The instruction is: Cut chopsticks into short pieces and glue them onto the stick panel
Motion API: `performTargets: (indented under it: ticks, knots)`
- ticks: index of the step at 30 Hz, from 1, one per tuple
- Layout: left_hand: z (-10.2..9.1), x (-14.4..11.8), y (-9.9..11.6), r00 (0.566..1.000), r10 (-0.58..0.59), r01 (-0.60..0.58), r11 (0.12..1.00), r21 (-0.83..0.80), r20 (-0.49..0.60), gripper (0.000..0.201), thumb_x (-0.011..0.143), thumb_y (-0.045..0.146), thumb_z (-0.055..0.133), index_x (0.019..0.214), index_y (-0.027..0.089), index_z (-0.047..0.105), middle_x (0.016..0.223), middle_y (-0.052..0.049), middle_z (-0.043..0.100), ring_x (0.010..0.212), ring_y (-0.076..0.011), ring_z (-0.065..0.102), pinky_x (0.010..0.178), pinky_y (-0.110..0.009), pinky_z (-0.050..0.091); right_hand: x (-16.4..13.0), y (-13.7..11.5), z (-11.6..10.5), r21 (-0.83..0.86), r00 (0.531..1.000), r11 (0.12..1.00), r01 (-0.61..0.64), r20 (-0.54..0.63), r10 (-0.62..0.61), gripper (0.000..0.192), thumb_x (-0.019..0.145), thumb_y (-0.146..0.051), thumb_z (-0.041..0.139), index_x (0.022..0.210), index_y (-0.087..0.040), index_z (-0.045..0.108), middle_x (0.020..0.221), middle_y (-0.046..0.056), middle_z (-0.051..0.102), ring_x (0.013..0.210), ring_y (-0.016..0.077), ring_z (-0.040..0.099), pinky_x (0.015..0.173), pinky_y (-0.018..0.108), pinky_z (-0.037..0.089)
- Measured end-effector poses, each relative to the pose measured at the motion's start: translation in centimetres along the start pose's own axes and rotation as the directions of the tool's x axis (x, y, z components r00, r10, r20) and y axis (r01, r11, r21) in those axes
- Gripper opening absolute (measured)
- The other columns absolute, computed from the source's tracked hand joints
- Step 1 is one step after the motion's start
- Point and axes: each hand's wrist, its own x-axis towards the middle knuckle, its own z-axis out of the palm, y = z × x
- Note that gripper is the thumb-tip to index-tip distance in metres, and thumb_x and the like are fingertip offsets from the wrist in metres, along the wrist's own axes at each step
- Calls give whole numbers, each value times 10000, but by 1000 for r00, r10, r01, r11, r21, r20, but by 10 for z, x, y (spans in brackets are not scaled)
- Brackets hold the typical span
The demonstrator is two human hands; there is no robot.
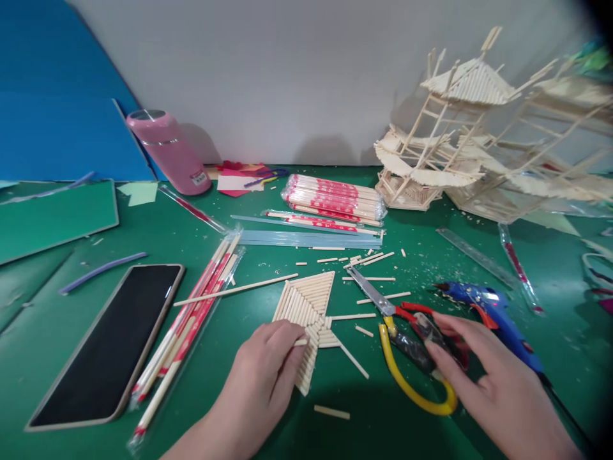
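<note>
Left hand (268, 361) pinches short stick (300, 342) over stick panel (311, 294), which lies on bench (211, 383). Right hand (488, 370), apart, grips scissors (376, 294) by handles. Risk: heavy left-hand pressure could skew panel; careless blade swing could scatter loose sticks (380, 278).

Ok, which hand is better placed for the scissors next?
Probably the right hand: it is at the scissors' handles, while the left hand pinches a short stick over the stick panel.

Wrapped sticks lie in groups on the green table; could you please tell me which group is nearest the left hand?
It is the slanting group between the phone and the left hand; the other wrapped sticks lie farther back, toward the wall.
</note>
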Motion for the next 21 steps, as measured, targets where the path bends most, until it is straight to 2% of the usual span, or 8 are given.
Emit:
performTargets:
  ticks: [3,7,14,17,21]
  knots:
    - [-1,-1,-1,1000,-4,4,1000,9,-2,216,879,227,327,799,197,525,754,-31,589,690,-161,544,613,-252,408,1,-4,3,-92,991,994,60,124,-48,524,748,-508,514,1188,-242,413,1144,71,538,965,242,572,750,347,519]
    - [-4,-2,1,998,-58,60,995,82,-29,184,877,242,323,843,200,498,784,-38,588,713,-180,544,638,-283,412,6,-6,9,-167,985,974,151,109,-134,553,706,-440,517,1183,-185,405,1156,115,516,1003,277,542,807,400,480]
    - [-5,-2,11,995,-103,99,986,136,18,177,894,281,289,813,201,425,738,-28,538,655,-177,523,599,-294,414,14,-8,14,-174,991,983,59,131,-36,521,652,-432,552,1103,-200,436,988,87,567,858,251,588,697,372,503]
    - [-6,-1,12,997,-52,41,979,198,50,253,897,247,243,763,190,449,727,-47,541,657,-183,520,605,-308,426,10,-8,11,-149,993,987,58,109,-42,515,690,-458,529,1128,-210,424,1062,92,526,906,256,564,733,387,492]
    - [-4,0,13,987,128,-152,938,311,97,311,885,188,226,793,174,523,694,-60,564,636,-184,521,582,-308,414,5,-17,6,-42,993,993,111,-30,-112,394,775,-452,480,1101,-231,478,1154,85,474,992,254,523,777,364,473]
